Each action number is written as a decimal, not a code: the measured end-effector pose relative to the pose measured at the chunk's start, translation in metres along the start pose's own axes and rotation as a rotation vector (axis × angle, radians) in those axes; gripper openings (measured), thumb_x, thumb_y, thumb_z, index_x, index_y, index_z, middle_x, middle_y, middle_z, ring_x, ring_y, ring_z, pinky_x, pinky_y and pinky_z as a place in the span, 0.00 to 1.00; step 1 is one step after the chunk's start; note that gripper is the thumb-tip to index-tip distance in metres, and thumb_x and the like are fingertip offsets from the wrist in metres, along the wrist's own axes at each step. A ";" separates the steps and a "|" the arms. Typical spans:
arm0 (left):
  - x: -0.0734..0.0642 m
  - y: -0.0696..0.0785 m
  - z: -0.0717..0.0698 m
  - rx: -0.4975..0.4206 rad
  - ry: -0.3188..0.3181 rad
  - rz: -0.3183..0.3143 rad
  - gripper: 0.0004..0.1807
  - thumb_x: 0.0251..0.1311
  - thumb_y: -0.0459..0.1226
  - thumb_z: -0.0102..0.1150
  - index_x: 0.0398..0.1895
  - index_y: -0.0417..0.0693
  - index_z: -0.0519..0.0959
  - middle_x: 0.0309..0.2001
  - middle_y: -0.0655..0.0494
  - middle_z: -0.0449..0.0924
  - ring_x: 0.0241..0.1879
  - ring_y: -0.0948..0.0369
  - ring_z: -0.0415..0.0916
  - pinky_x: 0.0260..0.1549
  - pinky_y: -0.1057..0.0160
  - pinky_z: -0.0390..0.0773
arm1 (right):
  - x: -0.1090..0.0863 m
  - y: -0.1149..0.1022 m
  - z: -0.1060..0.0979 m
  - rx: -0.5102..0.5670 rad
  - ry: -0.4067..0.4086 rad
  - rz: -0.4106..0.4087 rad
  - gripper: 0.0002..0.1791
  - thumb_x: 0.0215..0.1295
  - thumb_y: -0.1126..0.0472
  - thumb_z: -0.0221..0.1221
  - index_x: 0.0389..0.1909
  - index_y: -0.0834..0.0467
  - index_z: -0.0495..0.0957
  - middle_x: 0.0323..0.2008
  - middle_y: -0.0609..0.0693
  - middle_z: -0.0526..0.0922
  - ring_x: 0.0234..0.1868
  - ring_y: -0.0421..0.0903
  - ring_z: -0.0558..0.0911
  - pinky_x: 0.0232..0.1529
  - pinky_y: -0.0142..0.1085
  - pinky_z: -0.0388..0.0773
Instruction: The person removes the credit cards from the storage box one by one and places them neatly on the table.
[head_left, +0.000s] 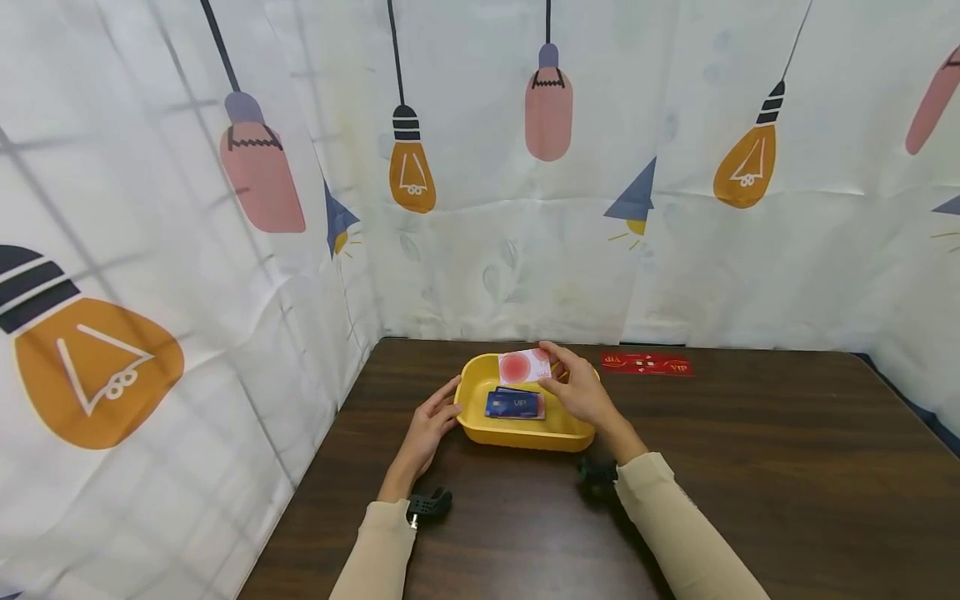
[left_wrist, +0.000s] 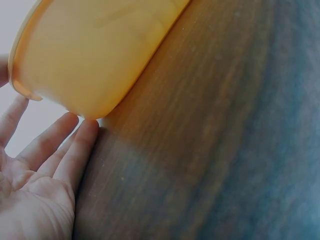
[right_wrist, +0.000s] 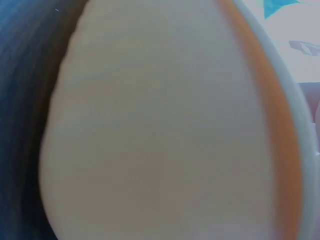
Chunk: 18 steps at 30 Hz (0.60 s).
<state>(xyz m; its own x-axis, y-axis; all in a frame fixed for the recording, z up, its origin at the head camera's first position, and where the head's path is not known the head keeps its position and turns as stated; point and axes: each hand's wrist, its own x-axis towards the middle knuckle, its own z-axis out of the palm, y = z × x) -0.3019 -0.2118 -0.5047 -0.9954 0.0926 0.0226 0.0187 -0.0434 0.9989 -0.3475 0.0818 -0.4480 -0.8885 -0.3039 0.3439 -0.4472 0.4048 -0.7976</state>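
A yellow plastic basin [head_left: 487, 435] sits on the brown table. My left hand [head_left: 429, 431] is at its left end, and in the left wrist view its fairly straight fingers [left_wrist: 47, 142] touch the basin's outer wall [left_wrist: 95, 55]. Over the basin, my right hand [head_left: 579, 390] pinches a pink and white card [head_left: 517, 367] with a red round print. Below that card, a small stack of dark blue cards [head_left: 514, 405] lies on the basin floor. The right wrist view is mostly filled by the blurred basin wall [right_wrist: 160, 125], and the fingers' grip is hidden there.
A red strip [head_left: 647, 364] printed with VIP lies on the table [head_left: 757, 442] right of the basin, near the back edge. White curtains [head_left: 480, 250] with lamp prints stand behind and to the left. Dark wrist straps [head_left: 430, 503] circle both wrists.
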 end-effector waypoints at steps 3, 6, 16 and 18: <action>-0.001 -0.001 -0.002 0.007 -0.006 0.006 0.29 0.74 0.37 0.56 0.76 0.60 0.68 0.72 0.44 0.71 0.70 0.48 0.71 0.61 0.60 0.79 | -0.002 0.002 -0.007 -0.003 0.012 -0.015 0.33 0.66 0.69 0.66 0.72 0.62 0.70 0.45 0.58 0.79 0.37 0.48 0.76 0.38 0.31 0.75; 0.000 -0.002 -0.001 0.015 -0.014 0.009 0.29 0.74 0.39 0.56 0.76 0.60 0.67 0.72 0.44 0.71 0.70 0.48 0.71 0.62 0.60 0.79 | -0.003 0.005 -0.016 0.002 0.015 0.011 0.33 0.66 0.69 0.66 0.72 0.60 0.71 0.44 0.57 0.78 0.36 0.48 0.75 0.34 0.30 0.75; 0.000 -0.001 -0.003 0.022 -0.010 -0.009 0.28 0.75 0.37 0.54 0.76 0.61 0.67 0.72 0.44 0.71 0.70 0.48 0.71 0.63 0.60 0.78 | -0.007 0.019 -0.037 0.066 0.063 0.089 0.33 0.67 0.69 0.65 0.73 0.64 0.68 0.47 0.62 0.76 0.39 0.51 0.73 0.34 0.25 0.73; 0.000 -0.001 -0.003 0.020 -0.007 -0.011 0.28 0.75 0.37 0.54 0.76 0.61 0.67 0.72 0.43 0.71 0.70 0.48 0.71 0.63 0.60 0.78 | -0.008 0.023 -0.043 0.077 0.071 0.088 0.33 0.67 0.68 0.65 0.73 0.63 0.68 0.46 0.62 0.77 0.38 0.50 0.73 0.35 0.25 0.74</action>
<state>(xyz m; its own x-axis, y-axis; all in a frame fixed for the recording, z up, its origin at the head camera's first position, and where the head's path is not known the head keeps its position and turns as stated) -0.3022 -0.2144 -0.5059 -0.9949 0.1002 0.0119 0.0097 -0.0226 0.9997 -0.3551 0.1306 -0.4477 -0.9302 -0.2069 0.3033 -0.3606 0.3592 -0.8608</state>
